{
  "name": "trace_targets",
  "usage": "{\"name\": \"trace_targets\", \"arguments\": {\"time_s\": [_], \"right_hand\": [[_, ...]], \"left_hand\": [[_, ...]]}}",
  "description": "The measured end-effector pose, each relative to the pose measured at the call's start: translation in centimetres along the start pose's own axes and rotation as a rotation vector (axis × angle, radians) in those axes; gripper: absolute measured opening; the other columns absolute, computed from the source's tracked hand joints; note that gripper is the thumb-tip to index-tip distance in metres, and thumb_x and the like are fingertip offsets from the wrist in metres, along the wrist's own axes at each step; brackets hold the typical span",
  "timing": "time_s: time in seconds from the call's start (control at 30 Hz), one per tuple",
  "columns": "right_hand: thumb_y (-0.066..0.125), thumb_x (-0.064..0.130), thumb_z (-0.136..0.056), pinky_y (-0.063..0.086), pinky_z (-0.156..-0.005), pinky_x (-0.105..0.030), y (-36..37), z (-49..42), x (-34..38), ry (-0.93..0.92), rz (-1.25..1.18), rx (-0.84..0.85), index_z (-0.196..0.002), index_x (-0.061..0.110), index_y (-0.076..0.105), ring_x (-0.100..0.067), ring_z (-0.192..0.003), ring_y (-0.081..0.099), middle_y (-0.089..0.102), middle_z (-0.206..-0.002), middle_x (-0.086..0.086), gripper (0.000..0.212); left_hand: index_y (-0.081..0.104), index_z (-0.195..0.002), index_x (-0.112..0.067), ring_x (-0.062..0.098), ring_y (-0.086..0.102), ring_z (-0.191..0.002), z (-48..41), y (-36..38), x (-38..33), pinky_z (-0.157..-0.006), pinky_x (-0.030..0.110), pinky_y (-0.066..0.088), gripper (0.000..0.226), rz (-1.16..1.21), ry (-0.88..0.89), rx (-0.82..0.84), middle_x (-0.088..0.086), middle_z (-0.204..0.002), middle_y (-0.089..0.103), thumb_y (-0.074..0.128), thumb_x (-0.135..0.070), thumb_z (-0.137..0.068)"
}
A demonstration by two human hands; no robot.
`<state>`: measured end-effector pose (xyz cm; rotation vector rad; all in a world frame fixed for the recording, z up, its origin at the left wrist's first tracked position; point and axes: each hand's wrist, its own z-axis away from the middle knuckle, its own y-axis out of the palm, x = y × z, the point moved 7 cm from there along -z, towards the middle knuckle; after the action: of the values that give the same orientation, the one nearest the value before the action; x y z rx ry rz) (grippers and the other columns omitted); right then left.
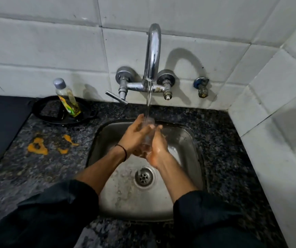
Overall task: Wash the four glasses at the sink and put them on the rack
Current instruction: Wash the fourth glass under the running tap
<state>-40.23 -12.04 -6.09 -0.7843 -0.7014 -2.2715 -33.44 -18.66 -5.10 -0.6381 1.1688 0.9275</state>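
A clear glass stands upright between my two hands above the steel sink, under the running water from the chrome tap. My left hand wraps the glass from the left, fingers curled round it. My right hand grips it from the right and below, wet. The stream falls into the glass's mouth. No other glasses and no rack are in view.
A dish-soap bottle stands on a black tray at the back left of the dark granite counter. Orange stains mark the counter left of the sink. White tiled walls close the back and right. A drain sits mid-basin.
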Motion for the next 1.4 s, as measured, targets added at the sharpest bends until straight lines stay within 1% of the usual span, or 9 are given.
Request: {"name": "trace_targets", "arguments": {"time_s": [0.13, 0.3, 0.4, 0.5, 0.67, 0.8, 0.97, 1.17, 1.4], "right_hand": [[0.036, 0.051, -0.106, 0.053, -0.081, -0.014, 1.8, 0.4, 1.2, -0.347, 0.281, 0.183, -0.150, 0.036, 0.039, -0.009, -0.121, 0.053, 0.048, -0.141, 0.014, 0.047], [0.041, 0.061, -0.090, 0.056, -0.091, -0.051, 2.1, -2.0, 1.9, -0.381, 0.580, 0.013, -0.097, 0.032, 0.056, -0.025, -0.100, 0.068, 0.071, -0.104, -0.002, 0.034], [0.036, 0.064, -0.099, 0.055, -0.095, -0.049, 1.2, -1.3, 2.1, -0.305, 0.463, -0.009, -0.103, 0.032, 0.068, -0.022, -0.102, 0.068, 0.072, -0.109, 0.000, 0.046], [0.032, 0.061, -0.102, 0.056, -0.082, -0.035, 1.2, -0.1, 1.9, -0.262, 0.344, 0.113, -0.131, 0.027, 0.063, -0.017, -0.100, 0.065, 0.068, -0.119, -0.003, 0.054], [0.053, 0.048, -0.099, 0.053, -0.079, -0.035, 1.7, -0.4, 0.1, -0.331, 0.456, 0.156, -0.119, 0.027, 0.046, -0.025, -0.103, 0.065, 0.064, -0.110, -0.008, 0.030], [0.061, 0.051, -0.091, 0.057, -0.086, -0.050, 1.8, -1.9, 2.3, -0.406, 0.575, -0.051, -0.091, 0.026, 0.054, -0.028, -0.090, 0.068, 0.068, -0.093, -0.004, 0.027], [0.044, 0.052, -0.103, 0.056, -0.061, -0.024, 0.9, -0.9, 5.4, -0.445, 0.332, 0.035, -0.093, 0.018, 0.073, -0.009, -0.073, 0.073, 0.075, -0.082, -0.001, 0.046], [0.051, 0.045, -0.102, 0.048, -0.068, -0.025, 4.1, -0.8, 3.3, -0.446, 0.494, 0.133, -0.125, 0.021, 0.049, -0.017, -0.095, 0.064, 0.064, -0.103, -0.002, 0.034], [0.038, 0.059, -0.102, 0.052, -0.056, -0.023, 1.9, -0.5, 3.3, -0.333, 0.224, 0.067, -0.115, 0.021, 0.069, -0.017, -0.086, 0.070, 0.072, -0.095, -0.002, 0.051]], "left_hand": [[0.030, -0.152, -0.042, 0.012, 0.056, -0.121, 0.7, -0.9, -0.3, -0.090, 0.027, 0.051, 0.054, 0.124, 0.001, -0.104, -0.008, -0.139, 0.053, 0.048, -0.044, -0.101], [0.044, -0.138, -0.055, 0.015, 0.051, -0.132, 2.5, 0.1, 2.0, -0.110, 0.045, 0.044, 0.042, 0.046, 0.031, -0.215, -0.008, -0.147, 0.051, 0.036, -0.058, -0.098], [0.037, -0.146, -0.048, 0.009, 0.042, -0.139, 3.8, 1.4, 1.3, -0.110, 0.037, 0.043, 0.042, 0.108, 0.140, -0.132, -0.018, -0.153, 0.041, 0.040, -0.041, -0.104], [0.041, -0.146, -0.038, 0.018, 0.061, -0.116, 3.7, 1.1, 1.2, -0.090, 0.042, 0.056, 0.050, 0.139, -0.067, -0.147, -0.007, -0.133, 0.059, 0.036, -0.058, -0.100], [0.067, -0.101, -0.009, 0.026, 0.064, -0.063, 3.6, -0.2, 0.7, -0.057, 0.034, 0.053, 0.063, 0.036, -0.447, -0.180, 0.010, -0.065, 0.066, 0.026, -0.057, -0.103], [0.069, -0.111, -0.016, 0.031, 0.070, -0.093, 3.1, 0.8, 1.1, -0.076, 0.035, 0.054, 0.054, 0.097, -0.271, -0.261, 0.011, -0.098, 0.073, 0.033, -0.055, -0.101], [0.045, -0.139, -0.040, 0.024, 0.069, -0.104, 3.8, 1.6, -1.5, -0.073, 0.045, 0.062, 0.042, 0.166, -0.043, -0.042, 0.001, -0.124, 0.064, 0.047, -0.054, -0.099], [0.064, -0.108, -0.018, 0.033, 0.064, -0.106, 3.3, -1.5, -2.6, -0.093, 0.045, 0.051, 0.054, -0.149, -0.025, -0.513, 0.015, -0.115, 0.069, 0.022, -0.051, -0.105], [0.038, -0.143, -0.042, -0.003, 0.064, -0.099, 3.3, 0.3, -2.1, -0.084, 0.025, 0.056, 0.040, 0.075, 0.039, -0.101, -0.017, -0.122, 0.062, 0.040, -0.045, -0.104]]}}
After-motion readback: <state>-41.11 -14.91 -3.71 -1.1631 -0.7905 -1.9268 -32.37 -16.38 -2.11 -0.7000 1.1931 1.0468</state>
